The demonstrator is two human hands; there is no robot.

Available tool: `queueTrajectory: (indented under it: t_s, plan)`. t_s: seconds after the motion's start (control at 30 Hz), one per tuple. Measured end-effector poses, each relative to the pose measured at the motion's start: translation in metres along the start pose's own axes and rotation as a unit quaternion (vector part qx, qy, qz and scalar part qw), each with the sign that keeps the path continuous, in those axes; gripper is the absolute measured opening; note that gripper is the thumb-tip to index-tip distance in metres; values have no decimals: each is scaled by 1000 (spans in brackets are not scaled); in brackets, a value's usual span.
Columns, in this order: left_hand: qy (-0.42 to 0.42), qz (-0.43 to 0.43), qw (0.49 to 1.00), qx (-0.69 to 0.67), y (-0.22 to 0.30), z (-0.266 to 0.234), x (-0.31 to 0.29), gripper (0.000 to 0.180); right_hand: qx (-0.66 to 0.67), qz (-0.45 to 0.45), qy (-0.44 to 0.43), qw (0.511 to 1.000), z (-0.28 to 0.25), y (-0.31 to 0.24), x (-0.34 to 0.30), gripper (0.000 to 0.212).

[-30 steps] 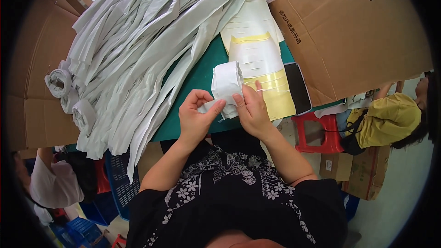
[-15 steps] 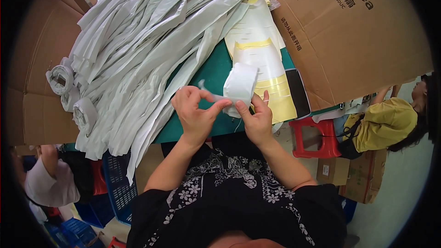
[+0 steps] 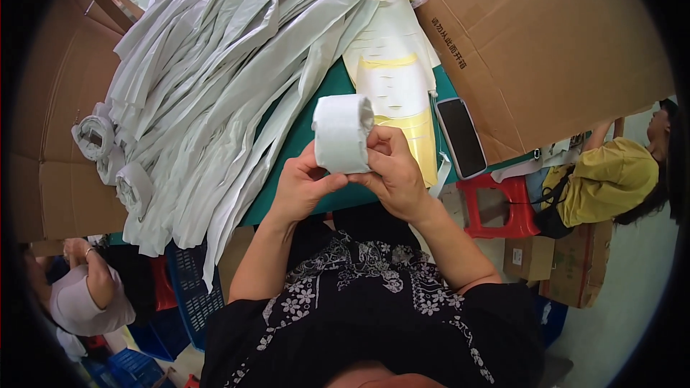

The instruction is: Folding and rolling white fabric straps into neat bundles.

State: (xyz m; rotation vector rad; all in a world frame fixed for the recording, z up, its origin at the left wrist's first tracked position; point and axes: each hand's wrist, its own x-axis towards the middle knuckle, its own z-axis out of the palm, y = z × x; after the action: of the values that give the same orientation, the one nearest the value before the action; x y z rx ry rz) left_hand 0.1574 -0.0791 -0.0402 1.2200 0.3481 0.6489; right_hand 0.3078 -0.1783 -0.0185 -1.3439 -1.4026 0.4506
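Note:
A rolled-up white fabric strip [image 3: 339,136] is held between both hands above the front edge of the green table [image 3: 267,205]. My left hand [image 3: 298,185] grips its lower left side, the thumb along the bottom. On the right side, my right hand [image 3: 395,172] holds the roll with bent fingers, its thumb close to the left one. The roll's open end faces right. Long loose white strips [image 3: 237,79] lie in a large heap to the left of the hands. At the heap's left edge sit several finished-looking rolls [image 3: 134,188].
White and yellow label sheets [image 3: 394,90] lie behind my right hand, beside a phone [image 3: 461,136]. Cardboard [image 3: 525,72] stands at the right and more cardboard [image 3: 65,129] at the left. A red stool [image 3: 499,205], blue crates [image 3: 192,287] and two people [image 3: 611,183] are around the table.
The strip's loose tail, pinched by my left hand before, no longer shows. Both hands now clasp the roll, which has moved slightly left and turned. The phone is more fully visible.

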Motion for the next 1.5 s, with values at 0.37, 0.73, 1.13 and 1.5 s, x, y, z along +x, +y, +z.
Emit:
queueTrajectory:
  t_s: [0.37,0.73,1.13,1.5]
  plan:
    - [51,90,976,-194,-35,8,-14,44,-209,3,164,964,7,-15,7,75]
    - [93,100,984,-115,-35,1,-21,35,-276,291,-27,916,-114,10,12,37]
    - [49,67,976,-201,-41,5,-20,40,-147,5,-95,985,-20,-25,26,44]
    - [22,16,936,-350,-49,20,-26,42,34,-59,36,997,18,12,3,28]
